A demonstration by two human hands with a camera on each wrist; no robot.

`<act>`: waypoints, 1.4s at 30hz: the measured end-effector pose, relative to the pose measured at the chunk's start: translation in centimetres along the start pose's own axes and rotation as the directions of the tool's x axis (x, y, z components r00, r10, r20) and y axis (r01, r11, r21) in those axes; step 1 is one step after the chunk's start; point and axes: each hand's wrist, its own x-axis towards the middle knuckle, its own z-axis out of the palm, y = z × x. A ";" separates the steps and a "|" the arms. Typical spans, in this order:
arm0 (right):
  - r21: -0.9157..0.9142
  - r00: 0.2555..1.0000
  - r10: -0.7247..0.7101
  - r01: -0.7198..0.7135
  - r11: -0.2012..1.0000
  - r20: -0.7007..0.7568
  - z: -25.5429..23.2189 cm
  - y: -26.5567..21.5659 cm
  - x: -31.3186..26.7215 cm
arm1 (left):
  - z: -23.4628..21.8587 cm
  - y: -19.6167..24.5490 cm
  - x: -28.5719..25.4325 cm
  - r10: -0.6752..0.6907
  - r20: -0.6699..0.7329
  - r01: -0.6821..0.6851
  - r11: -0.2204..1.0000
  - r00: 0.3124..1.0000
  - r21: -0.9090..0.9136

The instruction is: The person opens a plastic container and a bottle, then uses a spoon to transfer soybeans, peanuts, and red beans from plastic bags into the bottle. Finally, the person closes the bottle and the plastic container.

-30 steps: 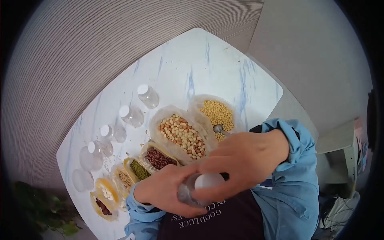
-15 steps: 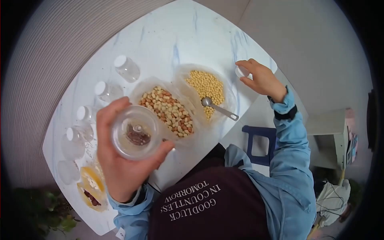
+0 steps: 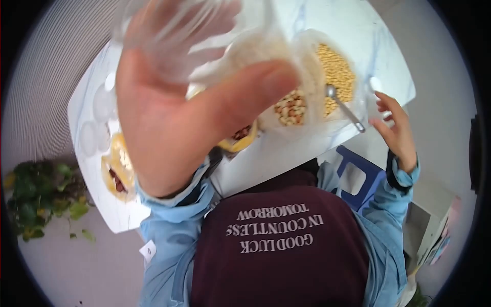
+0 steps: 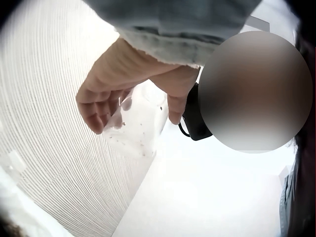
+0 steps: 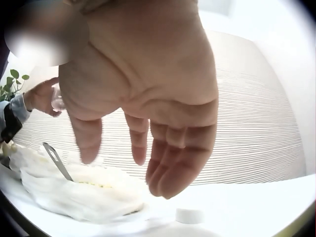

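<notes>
My left hand (image 3: pixel 158 123) is raised close to the head camera and grips a clear plastic jar (image 4: pixel 136 131), thumb on one side and fingers on the other. Small dark reddish specks cling inside the jar in the left wrist view. Over the table's right end hangs my right hand (image 3: pixel 396 130), fingers loosely bent and holding nothing. Just beyond its fingertips a white lid (image 3: pixel 376 83) lies on the table; the right wrist view has the lid (image 5: pixel 190 216) below the hand.
A bag of yellow beans (image 3: pixel 335 71) with a metal measuring spoon (image 3: pixel 348 110) sits left of my right hand. Beside it is a bag of peanuts (image 3: pixel 290 108). Yellow-edged bags (image 3: pixel 116 179) and clear jars (image 3: pixel 102 105) stand at the left. A blue stool (image 3: pixel 365 192) is below the table.
The right hand carried the white lid to the table's right end and let go of it. My left hand lifted the open jar from over the bags up toward the head camera.
</notes>
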 end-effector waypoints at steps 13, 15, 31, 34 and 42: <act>0.127 0.973 -0.181 0.163 0.979 0.147 2.6 -3.6 -2.1 | 0.6 -1.8 -0.4 0.116 0.090 -0.121 0.991 0.989 0.060; 0.071 0.953 -0.289 0.283 0.957 0.089 2.5 -3.4 -1.5 | 1.4 -1.0 -0.7 0.052 0.154 -0.053 0.999 0.987 0.003; 0.201 0.912 -0.200 0.285 0.937 -0.358 0.7 -3.4 3.0 | 1.6 -1.6 -0.7 0.090 0.313 -0.179 0.947 0.945 0.267; 0.261 0.884 -0.029 0.169 0.950 -0.466 2.0 -3.2 2.9 | 1.7 -2.1 -0.8 0.099 0.344 -0.205 0.936 0.934 0.285; 0.483 0.925 0.155 0.034 0.875 -0.347 5.2 -3.3 2.7 | 1.8 -2.3 -0.6 0.063 0.418 -0.246 0.883 0.906 0.400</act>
